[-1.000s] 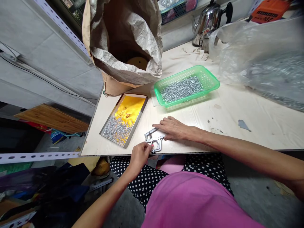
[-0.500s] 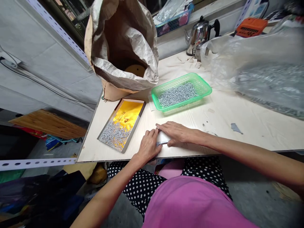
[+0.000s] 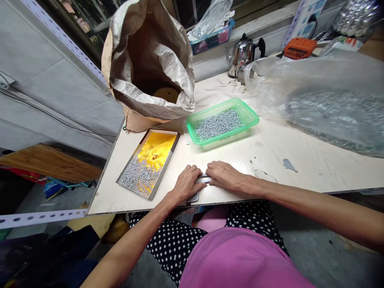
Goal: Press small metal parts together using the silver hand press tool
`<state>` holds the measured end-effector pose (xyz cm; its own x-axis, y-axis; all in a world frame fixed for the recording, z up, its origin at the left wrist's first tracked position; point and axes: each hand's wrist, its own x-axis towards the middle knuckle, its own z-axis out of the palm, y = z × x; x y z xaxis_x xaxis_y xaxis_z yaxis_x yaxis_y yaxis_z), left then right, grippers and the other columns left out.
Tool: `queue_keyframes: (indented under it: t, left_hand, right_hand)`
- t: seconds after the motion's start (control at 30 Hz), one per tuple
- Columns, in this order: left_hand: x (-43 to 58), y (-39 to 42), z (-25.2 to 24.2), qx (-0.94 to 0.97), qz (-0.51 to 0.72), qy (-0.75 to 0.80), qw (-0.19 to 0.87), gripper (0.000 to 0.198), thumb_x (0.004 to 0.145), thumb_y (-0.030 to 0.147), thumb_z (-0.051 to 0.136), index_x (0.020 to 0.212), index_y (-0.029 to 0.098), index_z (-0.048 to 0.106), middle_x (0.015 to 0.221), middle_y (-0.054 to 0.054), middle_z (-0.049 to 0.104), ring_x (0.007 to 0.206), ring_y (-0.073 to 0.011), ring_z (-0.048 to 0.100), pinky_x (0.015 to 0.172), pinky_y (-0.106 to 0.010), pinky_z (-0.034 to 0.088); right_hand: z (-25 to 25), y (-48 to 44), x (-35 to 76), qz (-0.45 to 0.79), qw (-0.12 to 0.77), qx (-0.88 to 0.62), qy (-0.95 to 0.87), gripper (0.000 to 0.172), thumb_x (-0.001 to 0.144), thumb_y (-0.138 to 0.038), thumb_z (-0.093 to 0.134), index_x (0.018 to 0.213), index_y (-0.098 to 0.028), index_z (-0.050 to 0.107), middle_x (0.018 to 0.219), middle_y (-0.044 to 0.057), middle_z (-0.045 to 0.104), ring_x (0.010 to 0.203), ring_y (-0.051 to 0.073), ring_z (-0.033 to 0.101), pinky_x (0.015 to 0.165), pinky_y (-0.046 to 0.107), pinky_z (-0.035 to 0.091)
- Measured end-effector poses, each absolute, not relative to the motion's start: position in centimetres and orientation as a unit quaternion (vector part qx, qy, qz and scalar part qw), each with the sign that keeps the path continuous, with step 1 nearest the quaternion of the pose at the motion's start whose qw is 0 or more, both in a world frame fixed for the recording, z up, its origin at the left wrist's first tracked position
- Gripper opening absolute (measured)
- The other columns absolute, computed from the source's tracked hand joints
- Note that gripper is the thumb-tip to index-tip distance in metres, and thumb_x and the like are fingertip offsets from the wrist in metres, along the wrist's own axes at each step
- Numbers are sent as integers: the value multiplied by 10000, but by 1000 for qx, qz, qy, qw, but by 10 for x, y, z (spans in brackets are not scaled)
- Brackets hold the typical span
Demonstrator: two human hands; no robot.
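Note:
My left hand [image 3: 186,185] lies palm-down over a small metal hand press [image 3: 203,180] at the near edge of the table [image 3: 300,160], its fingers curled over the tool. My right hand [image 3: 223,175] rests beside it, fingers stretched flat on the tool's handle. Only a sliver of the metal shows between the two hands. To the left lies a flat yellow-lined box lid [image 3: 148,162] holding several small metal pieces. Beyond the hands stands a green plastic basket [image 3: 222,122] filled with more of them.
A big open paper sack [image 3: 150,64] stands at the table's back left. A large clear plastic bag [image 3: 324,96] of metal parts covers the right side. A steel kettle [image 3: 243,54] and an orange tool [image 3: 300,48] sit at the back. A perforated shelf rail [image 3: 36,218] runs lower left.
My left hand rose from the table's edge at the tool's red tip and now covers the tool. My right hand stayed on the handle. The view tilted upward.

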<state>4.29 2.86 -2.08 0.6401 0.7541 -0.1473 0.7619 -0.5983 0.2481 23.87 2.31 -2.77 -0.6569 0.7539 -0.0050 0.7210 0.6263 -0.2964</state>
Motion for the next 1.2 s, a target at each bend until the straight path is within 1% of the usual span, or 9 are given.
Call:
queue_keyframes:
  t: [0.13, 0.23, 0.4, 0.5, 0.6, 0.73, 0.87, 1.07, 1.2]
  left_hand:
    - [43, 22, -24, 887, 6, 436, 151, 205, 889, 384, 595, 905, 180, 608, 935, -51, 580, 911, -213, 508, 768, -325, 435]
    - [43, 18, -22, 882, 6, 451, 134, 246, 861, 397, 634, 982, 183, 617, 973, -59, 591, 940, -230, 518, 794, -344, 454]
    - [49, -7, -28, 858, 78, 500, 93, 447, 850, 346, 660, 1235, 165, 524, 1224, -122, 569, 1122, -284, 516, 932, -433, 465]
    - [56, -34, -40, 870, 127, 467, 94, 441, 902, 315, 592, 1301, 163, 481, 1383, -137, 501, 1316, -297, 412, 1066, -473, 382]
    - [64, -55, -50, 882, 138, 435, 115, 463, 924, 399, 542, 1327, 181, 475, 1421, -104, 493, 1381, -301, 341, 1124, -522, 301]
    - [68, -64, -51, 875, 150, 435, 148, 509, 919, 524, 489, 1306, 194, 510, 1405, -78, 521, 1383, -289, 345, 1154, -544, 234]
    - [67, -62, -44, 863, 164, 444, 176, 531, 934, 547, 436, 1316, 188, 514, 1414, -78, 512, 1391, -287, 328, 1157, -535, 227]
    - [65, -66, -55, 844, 169, 459, 221, 678, 892, 622, 444, 1328, 110, 527, 1296, -163, 593, 1245, -323, 502, 1084, -481, 363]
    - [62, -70, -62, 844, 153, 463, 224, 747, 903, 648, 383, 1439, 127, 404, 1419, -145, 490, 1308, -329, 443, 1110, -458, 329]
  right_hand:
    - [-34, 15, 233, 137, 46, -412, -900, 102, 903, -193, 569, 884, -136, 651, 884, 81, 636, 855, 208, 566, 749, 315, 393]
    - [-33, 15, 234, 119, 52, -428, -895, 115, 876, -226, 618, 935, -134, 654, 939, 93, 628, 893, 225, 552, 759, 328, 404]
    - [-32, 26, 253, 116, 113, -401, -901, 584, 776, -522, 706, 1179, -118, 581, 1063, 135, 596, 958, 268, 514, 793, 369, 421]
    - [-39, 33, 260, 121, 122, -390, -905, 403, 928, -463, 525, 1141, -130, 602, 1019, 121, 613, 938, 244, 526, 802, 353, 404]
    - [-48, 40, 257, 89, 116, -408, -901, 237, 962, -306, 482, 1014, -145, 649, 937, 99, 622, 906, 232, 526, 784, 336, 380]
    - [-51, 58, 245, 81, 137, -440, -884, 198, 951, -231, 493, 892, -151, 664, 891, 81, 616, 881, 214, 521, 779, 316, 373]
    - [-35, 64, 218, 76, 122, -463, -875, 166, 923, -173, 512, 924, -149, 676, 925, 88, 617, 889, 209, 512, 756, 311, 364]
    - [-17, 33, 152, 84, 62, -193, -976, 81, 869, -263, 637, 834, -216, 693, 924, 63, 593, 919, 221, 448, 700, 320, 320]
    - [-20, 30, 130, 58, 39, -123, -990, 122, 846, -198, 639, 728, -181, 662, 873, 75, 572, 892, 221, 435, 700, 336, 337]
